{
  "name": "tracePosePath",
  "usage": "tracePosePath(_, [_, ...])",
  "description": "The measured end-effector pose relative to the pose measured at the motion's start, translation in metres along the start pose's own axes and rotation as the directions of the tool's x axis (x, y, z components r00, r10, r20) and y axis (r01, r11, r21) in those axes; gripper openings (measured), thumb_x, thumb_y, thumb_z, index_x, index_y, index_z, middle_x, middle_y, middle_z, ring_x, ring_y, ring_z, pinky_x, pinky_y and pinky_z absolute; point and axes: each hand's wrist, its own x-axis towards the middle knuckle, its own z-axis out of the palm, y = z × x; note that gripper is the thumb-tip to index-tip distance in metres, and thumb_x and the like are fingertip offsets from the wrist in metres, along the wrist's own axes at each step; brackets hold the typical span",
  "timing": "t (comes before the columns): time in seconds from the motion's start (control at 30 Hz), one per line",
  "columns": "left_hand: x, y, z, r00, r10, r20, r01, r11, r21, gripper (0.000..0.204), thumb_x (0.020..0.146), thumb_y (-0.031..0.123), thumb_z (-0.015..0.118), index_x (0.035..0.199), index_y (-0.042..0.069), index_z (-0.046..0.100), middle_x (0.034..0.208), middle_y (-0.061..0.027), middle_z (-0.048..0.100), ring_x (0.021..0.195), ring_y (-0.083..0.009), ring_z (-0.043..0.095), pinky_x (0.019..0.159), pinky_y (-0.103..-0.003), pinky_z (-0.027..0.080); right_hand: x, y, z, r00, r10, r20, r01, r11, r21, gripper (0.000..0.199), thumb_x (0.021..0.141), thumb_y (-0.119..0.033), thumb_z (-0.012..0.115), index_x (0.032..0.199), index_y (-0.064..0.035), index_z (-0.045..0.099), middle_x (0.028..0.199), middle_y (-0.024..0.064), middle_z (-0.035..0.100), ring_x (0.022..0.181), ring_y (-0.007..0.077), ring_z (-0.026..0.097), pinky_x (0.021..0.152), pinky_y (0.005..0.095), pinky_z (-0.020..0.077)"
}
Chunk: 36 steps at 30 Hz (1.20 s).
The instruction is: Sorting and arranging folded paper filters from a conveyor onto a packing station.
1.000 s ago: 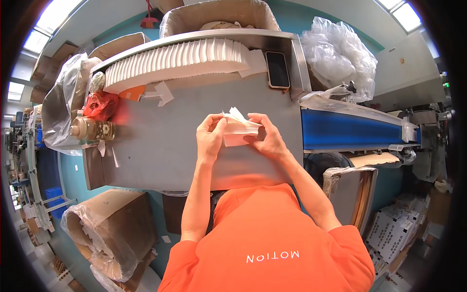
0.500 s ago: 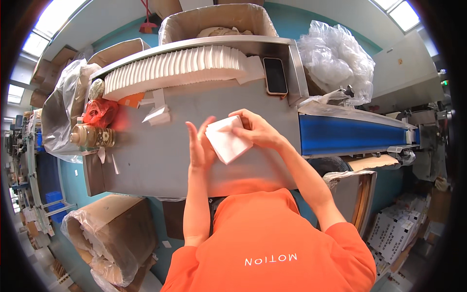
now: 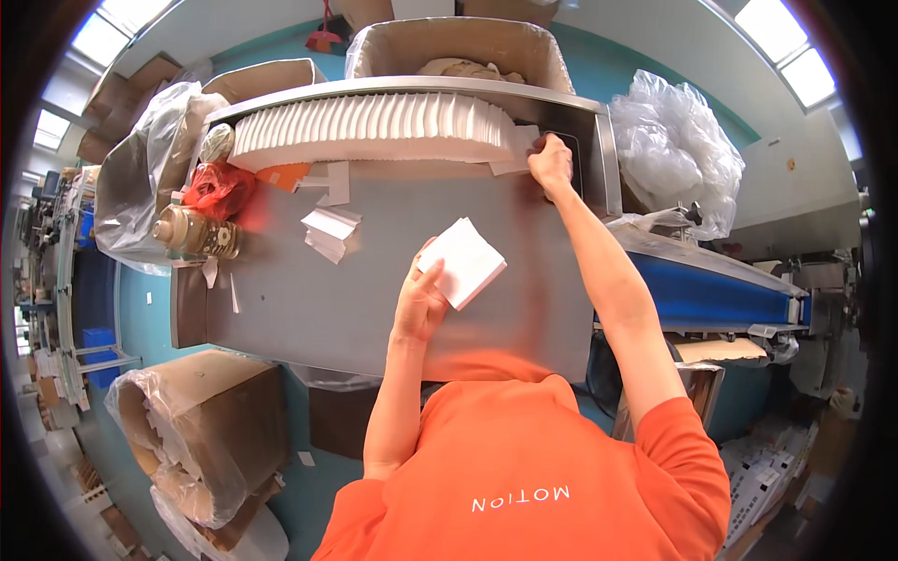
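My left hand (image 3: 421,304) is closed round a small square stack of folded white paper (image 3: 465,262), thumb on top, above the middle of the metal table. My right hand (image 3: 552,166) reaches to the table's far right corner, its fingers curled down at the edge of flat white sheets (image 3: 508,166). Whatever may be between those fingertips is hidden. A phone (image 3: 572,154) lies partly covered by this hand. Along the back edge, a long curved row of folded white papers (image 3: 365,133) stands packed on edge, ending just left of my right hand.
Loose folded papers (image 3: 329,232) lie left of centre on the table (image 3: 299,313). At its left end are a bottle (image 3: 198,232) and a red plastic bag (image 3: 220,190). A blue conveyor belt (image 3: 702,285) adjoins on the right. Cardboard boxes (image 3: 220,421) and bundled clear plastic (image 3: 675,154) surround the table.
My right hand has left the paper stack and moved to the far right corner by the phone. My left hand now holds the stack alone, and the view has shifted slightly.
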Motion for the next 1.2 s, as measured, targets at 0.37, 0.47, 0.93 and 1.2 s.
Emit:
tracePosePath(0.37, [0.009, -0.016, 0.005, 0.998, -0.063, 0.003, 0.062, 0.993, 0.098, 0.04, 0.094, -0.002, 0.059, 0.132, 0.003, 0.046, 0.13, -0.011, 0.057, 0.119, -0.0221, 0.058, 0.102, -0.038, 0.051, 0.0, 0.015, 0.0, 0.997, -0.043, -0.06, 0.053, 0.984, 0.17, 0.029, 0.075, -0.02, 0.076, 0.096, -0.0012, 0.07, 0.095, 0.0155, 0.073, 0.091, 0.0298, 0.07, 0.084, 0.0372, 0.0532])
tracePosePath(0.47, [0.009, -0.017, 0.007, 0.996, -0.087, 0.005, 0.085, 0.99, 0.114, 0.039, 0.094, -0.001, 0.059, 0.131, 0.003, 0.047, 0.13, -0.0117, 0.056, 0.12, -0.0228, 0.058, 0.103, -0.038, 0.051, -0.001, 0.014, -0.003, 0.998, -0.024, 0.05, 0.014, 0.981, 0.193, 0.035, 0.074, -0.022, 0.078, 0.099, 0.0, 0.07, 0.095, 0.0175, 0.072, 0.087, 0.029, 0.07, 0.082, 0.0358, 0.0538])
tracePosePath(0.93, [-0.003, -0.015, 0.011, 0.992, -0.117, -0.054, 0.125, 0.974, 0.189, 0.035, 0.096, 0.006, 0.061, 0.129, 0.006, 0.053, 0.126, -0.0065, 0.06, 0.119, -0.017, 0.057, 0.099, -0.034, 0.05, -0.022, 0.005, -0.029, 0.986, 0.08, -0.146, -0.056, 0.985, 0.165, 0.024, 0.078, -0.016, 0.065, 0.098, -0.0024, 0.063, 0.086, 0.0193, 0.07, 0.087, 0.0349, 0.069, 0.078, 0.0432, 0.0536])
tracePosePath(1.2, [-0.016, -0.002, 0.051, 0.949, -0.09, 0.303, -0.086, 0.848, 0.522, 0.027, 0.091, 0.008, 0.069, 0.118, 0.004, 0.062, 0.155, -0.0122, 0.035, 0.143, -0.0216, 0.034, 0.11, -0.036, 0.034, -0.124, 0.026, -0.106, 0.972, -0.164, 0.169, 0.018, 0.768, 0.641, 0.022, 0.091, -0.013, 0.064, 0.11, -0.0018, 0.068, 0.079, -0.0032, 0.061, 0.052, 0.0024, 0.044, 0.046, 0.0188, 0.0324])
